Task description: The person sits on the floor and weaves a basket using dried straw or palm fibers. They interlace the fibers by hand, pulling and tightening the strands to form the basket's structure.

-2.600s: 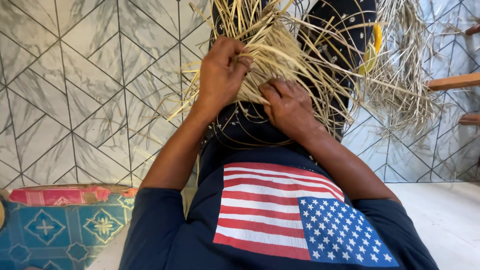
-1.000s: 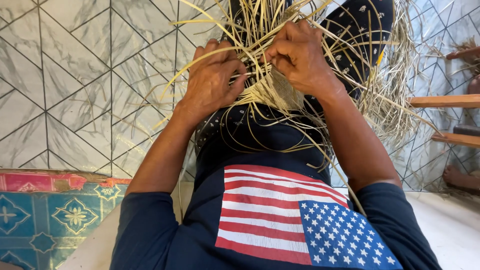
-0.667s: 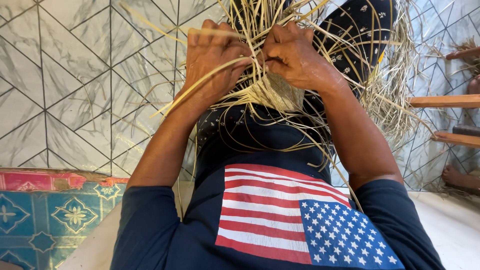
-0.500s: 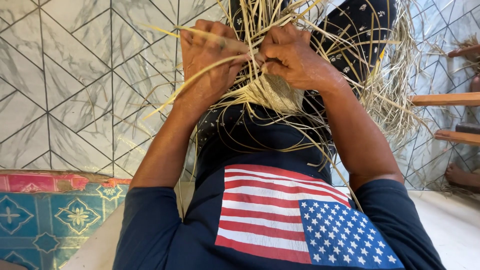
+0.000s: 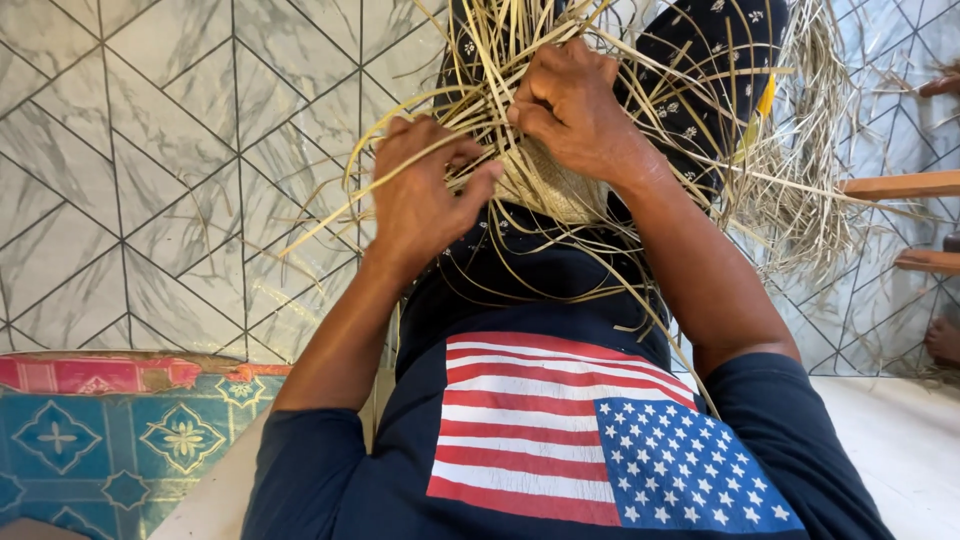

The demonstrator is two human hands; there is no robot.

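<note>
A small woven straw piece [image 5: 552, 188] rests on my lap with many loose pale straw strips [image 5: 520, 40] fanning out from it. My left hand [image 5: 425, 190] pinches a few strips at the left side of the weave, thumb toward the woven patch. Higher up, my right hand [image 5: 572, 105] is closed on a bunch of strips at the top of the weave. Both forearms reach forward over my dark blue shirt [image 5: 560, 440] with its striped and starred print.
A grey marbled tile floor [image 5: 150, 170] spreads to the left. At lower left lies a blue and red patterned mat [image 5: 110, 440]. A heap of loose straw [image 5: 800, 180] sits at the right beside wooden bars [image 5: 900, 185]. Another person's foot [image 5: 942, 338] shows at the right edge.
My left hand has dropped lower and slid down along the strips, while my right hand stays gripping at the top of the weave. The camera view has shifted slightly.
</note>
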